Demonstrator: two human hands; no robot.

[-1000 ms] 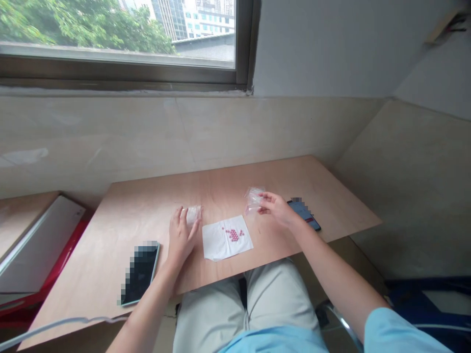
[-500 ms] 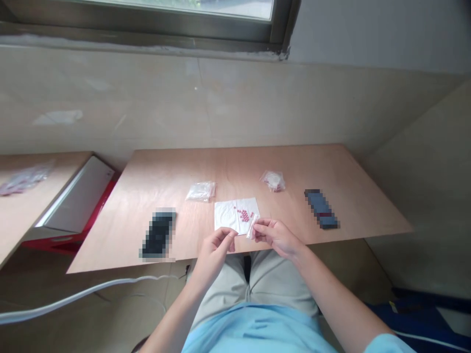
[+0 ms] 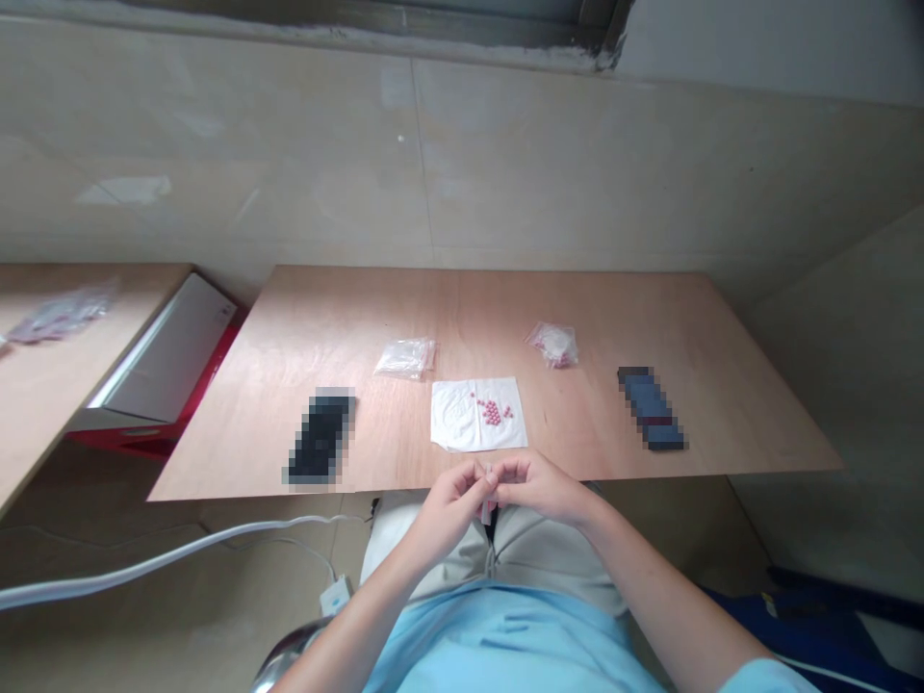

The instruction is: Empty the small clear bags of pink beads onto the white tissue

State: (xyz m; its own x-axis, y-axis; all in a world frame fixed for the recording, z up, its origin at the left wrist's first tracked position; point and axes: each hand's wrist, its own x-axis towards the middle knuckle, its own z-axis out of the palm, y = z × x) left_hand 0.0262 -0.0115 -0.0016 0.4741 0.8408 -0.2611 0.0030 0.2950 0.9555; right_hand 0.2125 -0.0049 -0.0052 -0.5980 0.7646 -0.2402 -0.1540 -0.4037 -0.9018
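Observation:
My left hand and my right hand meet at the table's front edge, above my lap. Both sets of fingertips pinch a small clear plastic bag, which is mostly hidden by them. Just beyond the hands, a white tissue lies flat on the table. Small red beads form a cluster on its right half, with a few lying apart. Behind the tissue to the left is a stack of clear plastic bags. To the right sits a bunched clear bag with red showing inside.
Dark pixelated rectangular objects lie on the wooden table, one at left and one at right. A second table at far left carries plastic bags. A white cable crosses at lower left.
My hands have come together and drawn back from the tissue towards my body. The small bag moved with my right hand, and my left fingers now touch it. The view tilted down.

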